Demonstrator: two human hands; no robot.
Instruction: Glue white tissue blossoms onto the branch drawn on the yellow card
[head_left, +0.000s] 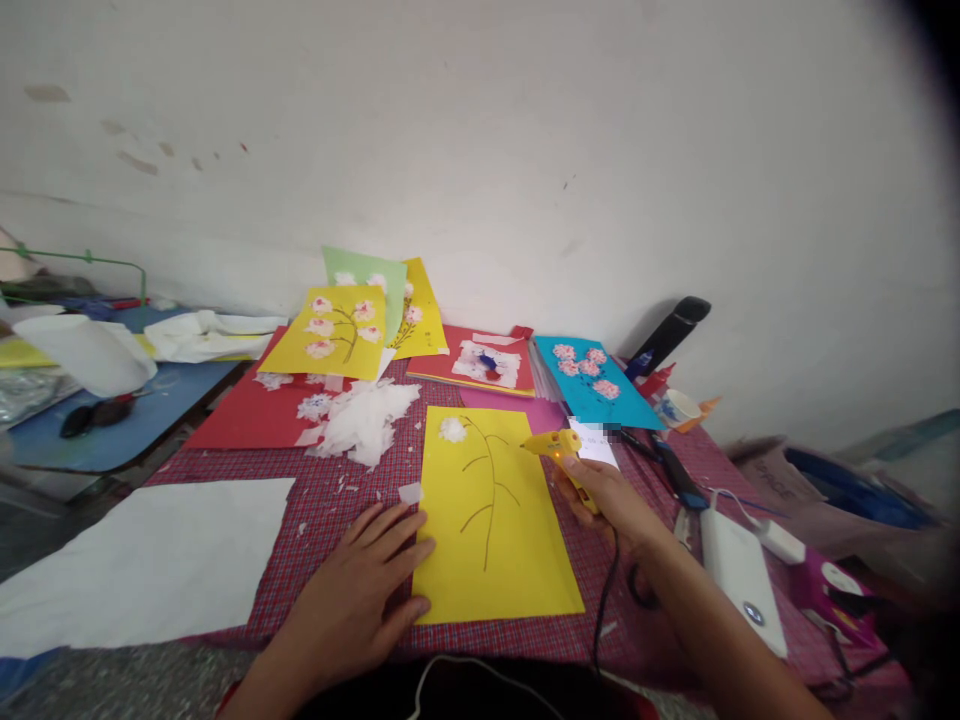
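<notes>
A yellow sheet of paper (517,560) lies in front of me on the checked cloth. It carries a drawn brown stem with several branches (493,480) and one white tissue flower (452,429) at the upper left. My left hand (360,585) rests flat at the sheet's left edge, fingers spread, with fingertips on the paper. In my right hand (600,495) is a yellow hot glue gun (553,443), its small orange light showing. The nozzle points left over the sheet's upper right part; whether it touches the paper I cannot tell. Its black cord hangs down beside the sheet.
Torn white tissue (367,420) is heaped behind my left hand, with a large white sheet (165,560) at left. Finished flower pictures (337,325) lean at the back; a blue one (600,380) lies right. A white power bank (742,575) and a purple socket block (832,590) sit far right.
</notes>
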